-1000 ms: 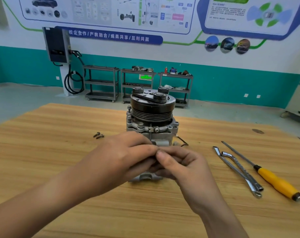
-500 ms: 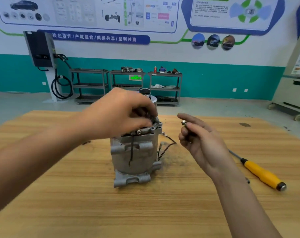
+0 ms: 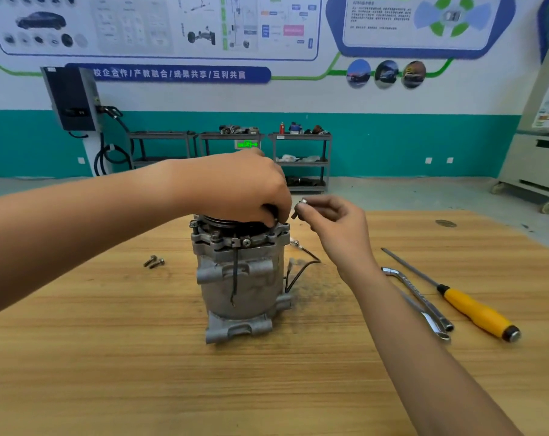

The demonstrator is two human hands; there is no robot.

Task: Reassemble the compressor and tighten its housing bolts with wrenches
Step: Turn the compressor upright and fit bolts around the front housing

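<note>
- Wooden table (image 3: 109, 357) first: the compressor (image 3: 241, 278) stands upright on its feet near the middle, straight in front of you.
- Judge it heavy and stiff. The cast metal body will not give, but it is tall on a narrow base and could tip if you push sideways at the top.
- Your left hand (image 3: 235, 187) curls over the pulley at the top, fingers wrapped round its rim. That is a sound place to steady it. For lifting, the lugs lower on the body look the better hold.
- Your right hand (image 3: 333, 221) pinches a small bolt (image 3: 300, 207) between thumb and fingertips, just beside the right corner of the top flange and not yet in a hole.
- Expect that bolt to be light, smooth and easy to drop, so keep hold of the head and start the thread by finger.
- Thin black wires (image 3: 301, 269) hang off the right side of the body. Treat them as fragile and keep them from being pinched.
- Two spare bolts (image 3: 153, 262) lie left of the compressor, apart from it.
- Two wrenches (image 3: 418, 297) and a yellow-handled screwdriver (image 3: 474, 309) lie untouched beside your right forearm.
</note>
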